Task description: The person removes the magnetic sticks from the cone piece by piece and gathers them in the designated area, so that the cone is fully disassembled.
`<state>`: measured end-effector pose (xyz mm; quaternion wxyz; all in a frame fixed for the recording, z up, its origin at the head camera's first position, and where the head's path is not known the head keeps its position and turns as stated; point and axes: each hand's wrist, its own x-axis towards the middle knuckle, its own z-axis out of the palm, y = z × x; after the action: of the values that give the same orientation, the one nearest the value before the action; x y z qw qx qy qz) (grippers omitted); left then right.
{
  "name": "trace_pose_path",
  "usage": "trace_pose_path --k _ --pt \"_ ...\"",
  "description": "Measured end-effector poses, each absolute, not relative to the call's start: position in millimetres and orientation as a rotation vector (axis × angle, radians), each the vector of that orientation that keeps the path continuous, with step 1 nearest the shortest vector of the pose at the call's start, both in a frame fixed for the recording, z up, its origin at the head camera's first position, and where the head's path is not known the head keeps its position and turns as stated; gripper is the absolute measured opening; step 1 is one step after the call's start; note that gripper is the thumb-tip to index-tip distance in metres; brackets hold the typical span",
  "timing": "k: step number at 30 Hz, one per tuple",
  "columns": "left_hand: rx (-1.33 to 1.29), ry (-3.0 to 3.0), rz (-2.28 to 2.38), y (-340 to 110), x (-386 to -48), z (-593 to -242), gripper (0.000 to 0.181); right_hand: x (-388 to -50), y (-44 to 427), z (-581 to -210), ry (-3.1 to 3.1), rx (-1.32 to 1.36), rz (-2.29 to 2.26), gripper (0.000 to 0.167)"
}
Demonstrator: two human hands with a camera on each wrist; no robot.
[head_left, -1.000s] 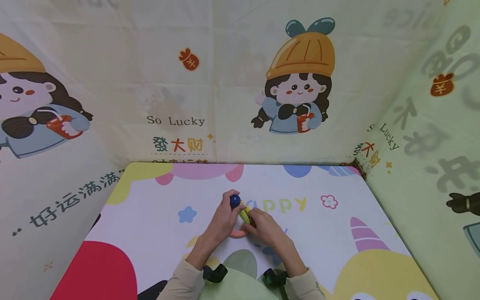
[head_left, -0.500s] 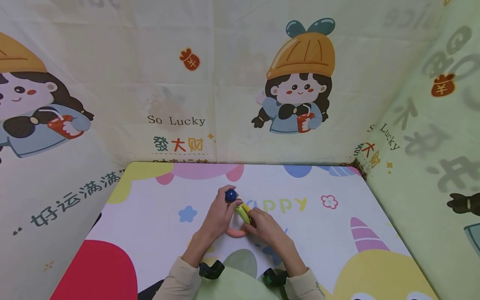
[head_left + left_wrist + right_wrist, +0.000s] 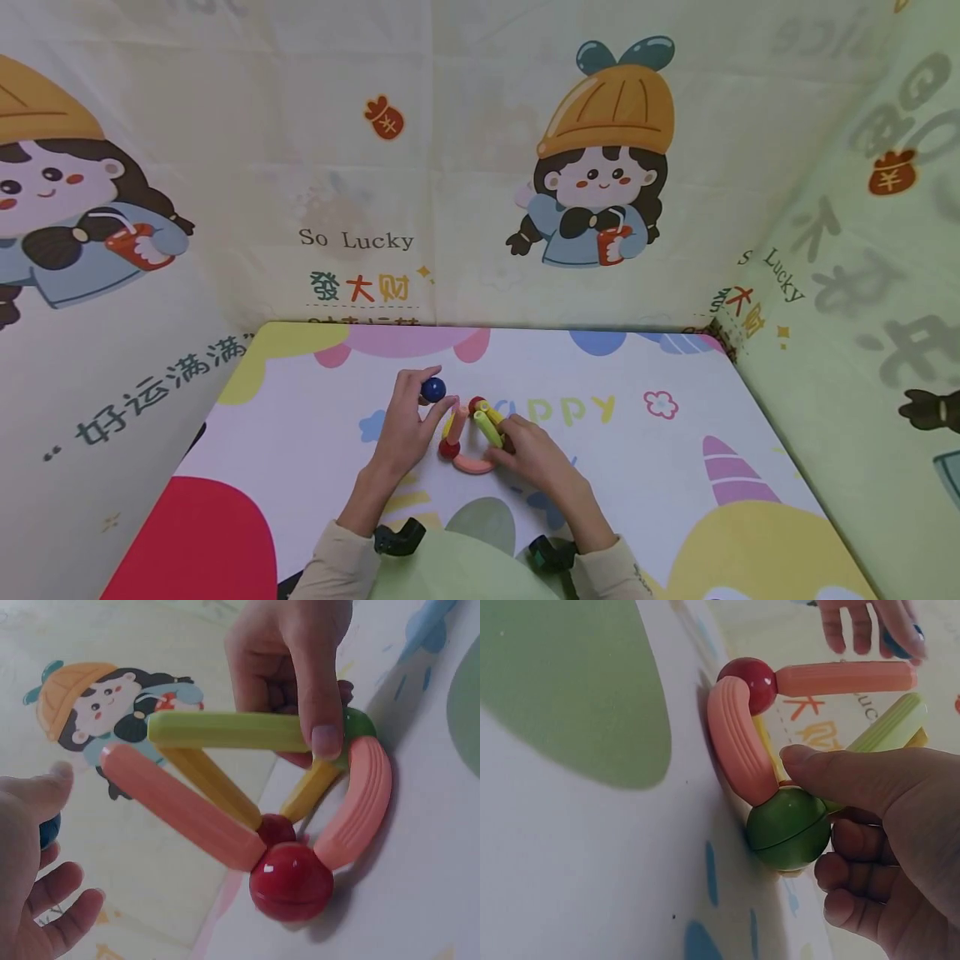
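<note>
My left hand (image 3: 405, 429) pinches a dark blue ball (image 3: 433, 389) between thumb and fingers, to the left of a figure of rods and balls and apart from it. Thumb and fingers of my right hand (image 3: 900, 817) grip the figure by its light green rod (image 3: 889, 727), beside the green ball (image 3: 789, 829). A curved pink rod (image 3: 360, 802) joins the green ball to a red ball (image 3: 291, 881). From that red ball a straight pink rod (image 3: 184, 806) rises at a slant. Yellow rods (image 3: 214, 784) meet at a second red ball (image 3: 276, 828) behind.
The figure stands on a white tabletop (image 3: 300, 467) printed with coloured shapes and letters. Cloth walls (image 3: 480, 208) with cartoon prints rise behind the table and at both sides. Black wrist devices (image 3: 400, 537) sit at both of my wrists.
My left hand has moved left, away from the figure, carrying the blue ball. The left red ball and the straight pink rod have come into sight. My right hand has stayed in place.
</note>
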<state>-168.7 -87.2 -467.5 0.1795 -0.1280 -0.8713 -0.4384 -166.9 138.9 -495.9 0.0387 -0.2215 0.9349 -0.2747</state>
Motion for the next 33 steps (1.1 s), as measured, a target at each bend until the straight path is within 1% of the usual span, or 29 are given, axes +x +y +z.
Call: trace_pose_path --k 4,10,17,26,33 --pt "-0.315 -2.414 -1.231 -96 -168 -472 0.054 -166 140 -497 2.879 -0.683 -0.832 0.024" --pt "-0.254 -2.371 -1.239 -107 -169 -480 0.049 -165 141 -498 2.896 -0.711 -0.831 0.027" --pt "-0.191 -2.399 -1.197 -119 -174 -495 0.045 -165 140 -499 2.887 -0.704 -0.837 0.026" --pt "-0.090 -2.458 -1.214 -125 -176 -514 0.048 -166 140 -500 2.883 -0.712 -0.848 0.026" --pt "-0.042 -2.487 -1.249 -129 -178 -525 0.042 -166 141 -500 2.882 -0.704 -0.860 0.027"
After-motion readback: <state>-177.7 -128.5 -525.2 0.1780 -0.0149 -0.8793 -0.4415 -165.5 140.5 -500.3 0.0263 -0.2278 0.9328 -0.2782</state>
